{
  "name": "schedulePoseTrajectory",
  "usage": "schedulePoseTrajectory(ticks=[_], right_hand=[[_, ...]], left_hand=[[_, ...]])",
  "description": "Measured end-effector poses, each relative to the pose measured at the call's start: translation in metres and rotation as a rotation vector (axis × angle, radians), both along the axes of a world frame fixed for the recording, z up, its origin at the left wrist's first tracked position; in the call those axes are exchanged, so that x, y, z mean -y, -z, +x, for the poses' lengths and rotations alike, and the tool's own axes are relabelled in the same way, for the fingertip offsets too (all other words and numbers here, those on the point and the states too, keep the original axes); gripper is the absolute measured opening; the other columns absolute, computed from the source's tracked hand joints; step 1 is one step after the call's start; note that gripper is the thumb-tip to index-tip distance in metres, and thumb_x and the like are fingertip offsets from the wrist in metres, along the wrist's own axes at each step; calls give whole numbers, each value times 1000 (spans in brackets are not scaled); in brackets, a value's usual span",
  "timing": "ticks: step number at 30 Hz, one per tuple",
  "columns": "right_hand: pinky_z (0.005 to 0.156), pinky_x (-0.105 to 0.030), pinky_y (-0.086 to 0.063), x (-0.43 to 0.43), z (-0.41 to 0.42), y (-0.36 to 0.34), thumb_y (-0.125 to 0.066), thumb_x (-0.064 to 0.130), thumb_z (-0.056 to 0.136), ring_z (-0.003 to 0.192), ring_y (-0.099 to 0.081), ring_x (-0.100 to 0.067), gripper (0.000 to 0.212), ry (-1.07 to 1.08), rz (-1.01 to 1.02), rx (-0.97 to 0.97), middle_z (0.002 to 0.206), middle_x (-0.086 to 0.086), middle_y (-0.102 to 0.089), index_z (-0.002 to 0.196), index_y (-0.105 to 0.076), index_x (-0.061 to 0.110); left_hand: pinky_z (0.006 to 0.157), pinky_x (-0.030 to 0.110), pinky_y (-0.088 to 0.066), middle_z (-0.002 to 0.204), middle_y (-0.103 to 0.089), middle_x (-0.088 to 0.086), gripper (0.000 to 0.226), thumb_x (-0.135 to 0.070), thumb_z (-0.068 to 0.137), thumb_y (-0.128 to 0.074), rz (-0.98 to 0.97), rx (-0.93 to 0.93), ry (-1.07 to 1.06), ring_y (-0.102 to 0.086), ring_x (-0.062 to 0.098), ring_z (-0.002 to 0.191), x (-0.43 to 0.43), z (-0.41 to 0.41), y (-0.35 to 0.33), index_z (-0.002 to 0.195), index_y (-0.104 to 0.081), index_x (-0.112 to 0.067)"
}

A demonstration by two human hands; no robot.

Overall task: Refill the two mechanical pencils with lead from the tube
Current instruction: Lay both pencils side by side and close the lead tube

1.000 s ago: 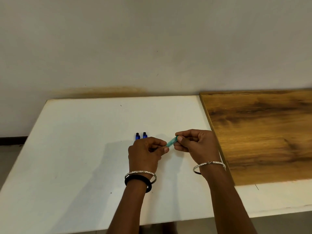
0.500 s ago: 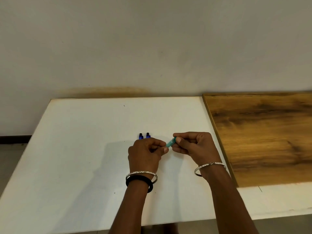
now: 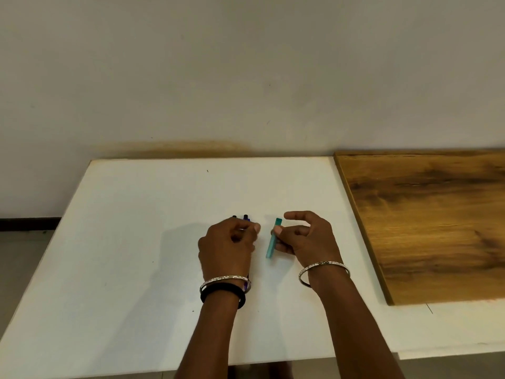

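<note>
The teal lead tube [image 3: 271, 240] stands nearly upright on the white table [image 3: 136, 242], its lower end at the surface. My right hand [image 3: 307, 237] grips it between the thumb and the curled fingers, with the index finger lifted away. My left hand [image 3: 228, 246] is just left of the tube, apart from it, fingers curled with thumb against fingertips. What it pinches, if anything, is hidden. The two blue mechanical pencils [image 3: 245, 216] lie side by side under my left hand. Only their dark far ends and a bit near the wrist show.
A wooden board [image 3: 426, 222] lies on the table to the right of my right hand. A pale wall rises behind the table's far edge. Both wrists wear bangles, and a black band sits on the left.
My hands have drawn apart. The left let go of the tube's end and moved left over the pencils. The right turned the tube from slanted to nearly upright.
</note>
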State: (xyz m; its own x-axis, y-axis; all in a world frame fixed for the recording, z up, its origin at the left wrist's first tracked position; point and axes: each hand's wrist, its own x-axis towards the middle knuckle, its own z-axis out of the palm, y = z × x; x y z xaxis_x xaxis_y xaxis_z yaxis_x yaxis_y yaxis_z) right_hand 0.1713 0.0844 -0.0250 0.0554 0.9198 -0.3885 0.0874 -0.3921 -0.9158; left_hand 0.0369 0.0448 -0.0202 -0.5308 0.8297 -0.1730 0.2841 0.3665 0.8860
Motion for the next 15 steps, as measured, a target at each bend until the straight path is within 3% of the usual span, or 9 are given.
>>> schedulePoseTrajectory(ticks=[3, 6, 9, 15], right_hand=[[61, -22, -59, -1, -1, 6, -82, 8, 73, 55, -71, -12, 23, -22, 4, 190, 71, -8, -74, 92, -69, 5], [71, -33, -61, -1, -8, 11, -83, 14, 73, 63, -72, -18, 20, -74, 7, 301, 73, -8, -74, 88, -71, 8], [80, -40, -59, 0, -15, 16, -83, 18, 73, 73, -72, -23, 19, -91, 27, 395, 77, -6, -74, 87, -71, 13], [83, -42, -56, 3, -25, 19, -80, 20, 75, 80, -69, -23, 18, -97, 100, 514, 79, -4, -72, 88, -70, 12]], left_hand=[[58, 19, -47, 71, -72, -6, 11, -33, 80, -71, -4, -117, -109, -67, 10, 66, 1, -11, 0, 77, -74, -23], [52, 11, -34, 73, -71, -8, 9, -30, 81, -71, -20, -141, -138, -60, 4, 62, 1, -17, 0, 77, -74, -23], [52, 12, -37, 72, -68, -9, 6, -28, 81, -72, -31, -132, -123, -58, 1, 59, 2, -19, 2, 76, -72, -26], [61, 20, -45, 71, -66, -10, 8, -27, 80, -71, -52, -133, -99, -62, 8, 63, 5, -24, 5, 73, -69, -30]])
